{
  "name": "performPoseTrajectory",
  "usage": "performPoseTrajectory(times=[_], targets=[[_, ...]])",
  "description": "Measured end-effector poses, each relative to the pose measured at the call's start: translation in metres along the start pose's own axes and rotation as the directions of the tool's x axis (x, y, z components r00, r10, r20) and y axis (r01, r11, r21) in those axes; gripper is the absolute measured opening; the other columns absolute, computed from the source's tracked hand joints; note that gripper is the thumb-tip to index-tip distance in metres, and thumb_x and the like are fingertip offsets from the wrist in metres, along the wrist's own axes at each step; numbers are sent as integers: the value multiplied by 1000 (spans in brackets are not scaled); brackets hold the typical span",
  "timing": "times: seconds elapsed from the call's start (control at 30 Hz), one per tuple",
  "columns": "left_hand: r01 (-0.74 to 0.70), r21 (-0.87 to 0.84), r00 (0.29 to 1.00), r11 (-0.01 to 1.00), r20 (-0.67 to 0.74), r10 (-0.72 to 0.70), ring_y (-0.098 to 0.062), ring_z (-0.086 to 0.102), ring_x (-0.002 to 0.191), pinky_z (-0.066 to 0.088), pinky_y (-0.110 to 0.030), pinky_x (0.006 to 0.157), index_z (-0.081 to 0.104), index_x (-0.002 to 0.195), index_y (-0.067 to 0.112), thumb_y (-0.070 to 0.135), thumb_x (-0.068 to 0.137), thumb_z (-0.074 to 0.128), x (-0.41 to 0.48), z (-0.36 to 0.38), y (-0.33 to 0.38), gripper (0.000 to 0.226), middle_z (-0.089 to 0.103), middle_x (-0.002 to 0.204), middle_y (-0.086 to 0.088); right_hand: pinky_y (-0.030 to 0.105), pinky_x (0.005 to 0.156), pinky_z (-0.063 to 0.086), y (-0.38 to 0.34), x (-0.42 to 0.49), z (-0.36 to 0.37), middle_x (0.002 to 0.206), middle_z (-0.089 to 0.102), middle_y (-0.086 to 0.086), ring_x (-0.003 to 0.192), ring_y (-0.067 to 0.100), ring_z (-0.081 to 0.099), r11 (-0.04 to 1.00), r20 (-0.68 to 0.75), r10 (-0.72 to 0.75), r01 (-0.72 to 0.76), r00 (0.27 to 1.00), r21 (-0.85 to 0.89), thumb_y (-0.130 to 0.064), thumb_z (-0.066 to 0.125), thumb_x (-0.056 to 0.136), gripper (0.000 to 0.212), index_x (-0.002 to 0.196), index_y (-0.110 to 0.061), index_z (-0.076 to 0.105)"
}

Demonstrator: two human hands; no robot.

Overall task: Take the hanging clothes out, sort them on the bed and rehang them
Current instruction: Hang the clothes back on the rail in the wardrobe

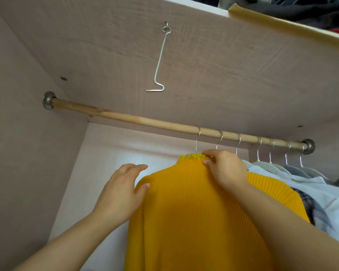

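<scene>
right hand (pixel 225 169) pinches the sweater (pixel 194 212) by its collar; left hand (pixel 121 190) rests spread on the shoulder. i'd lift the hook (pixel 197 141) cleanly off the rod (pixel 125 116).

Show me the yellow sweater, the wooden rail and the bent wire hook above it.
yellow sweater (pixel 194 212), head view, on its ribbed back.
wooden rail (pixel 125 116), head view, on its bare left stretch.
wire hook (pixel 159 61), head view, on its straight shank.

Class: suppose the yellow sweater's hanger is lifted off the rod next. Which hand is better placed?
Probably right. The right hand pinches the sweater at its collar, just below the hanger hook on the rod. The left hand rests open on the shoulder, lower and farther from the hook.
</scene>
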State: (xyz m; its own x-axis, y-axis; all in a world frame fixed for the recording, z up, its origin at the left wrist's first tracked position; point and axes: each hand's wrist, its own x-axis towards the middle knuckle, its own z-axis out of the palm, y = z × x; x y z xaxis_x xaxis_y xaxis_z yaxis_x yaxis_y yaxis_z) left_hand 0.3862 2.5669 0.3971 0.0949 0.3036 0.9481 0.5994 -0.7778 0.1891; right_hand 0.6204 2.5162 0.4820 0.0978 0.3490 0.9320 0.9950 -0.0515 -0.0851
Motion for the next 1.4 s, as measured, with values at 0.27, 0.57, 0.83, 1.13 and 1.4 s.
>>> performPoseTrajectory(times=[0.27, 0.57, 0.83, 1.13, 1.4], targets=[[7, -2, 998, 1000, 54, -7, -14, 40, 125, 29, -24, 103, 43, 134, 26, 30, 89, 57, -16, 17, -7, 48, 44, 135, 3, 33, 83, 43, 5, -13, 7, 124, 61, 4, 112, 27, 55, 998, -35, -57, 58, 998, 15, -37, 53, 91, 39, 129, -32, 52], [128, 26, 977, 991, 171, -130, -11, 36, 126, 29, -24, 103, 38, 137, 28, 34, 92, 52, -100, 4, -35, 48, 39, 138, 6, 49, 90, 45, -43, -133, 40, 118, 61, 15, 108, 37, 58, 916, -123, -402, 401, 907, -33, -19, 81, 66, 51, 115, -19, 65], [340, 349, 792, 873, 393, -466, -19, 32, 130, 27, -28, 104, 29, 142, 25, 36, 92, 50, -258, -22, -70, 56, 34, 142, 0, 41, 85, 50, -116, -312, 115, 114, 63, 6, 105, 28, 61, 897, 369, -432, 351, 823, 268, -29, 85, 64, 53, 113, -21, 66], [605, 585, 426, 539, 334, -841, -19, 32, 130, 28, -29, 107, 25, 144, 24, 35, 94, 44, -463, -81, -48, 55, 30, 146, -2, 40, 94, 45, -165, -483, 135, 120, 60, 7, 111, 31, 57, 741, 583, -650, 239, 487, 627, -22, 78, 71, 50, 118, -13, 63], [716, 683, -46, -146, -163, -986, -22, 33, 131, 32, -35, 106, 26, 143, 27, 36, 90, 49, -603, -162, 84, 58, 32, 145, 1, 28, 108, 25, -204, -624, 84, 143, 31, -7, 131, 17, 30, 303, 306, -952, 235, 24, 923, -42, 46, 93, 51, 141, -28, 33]])
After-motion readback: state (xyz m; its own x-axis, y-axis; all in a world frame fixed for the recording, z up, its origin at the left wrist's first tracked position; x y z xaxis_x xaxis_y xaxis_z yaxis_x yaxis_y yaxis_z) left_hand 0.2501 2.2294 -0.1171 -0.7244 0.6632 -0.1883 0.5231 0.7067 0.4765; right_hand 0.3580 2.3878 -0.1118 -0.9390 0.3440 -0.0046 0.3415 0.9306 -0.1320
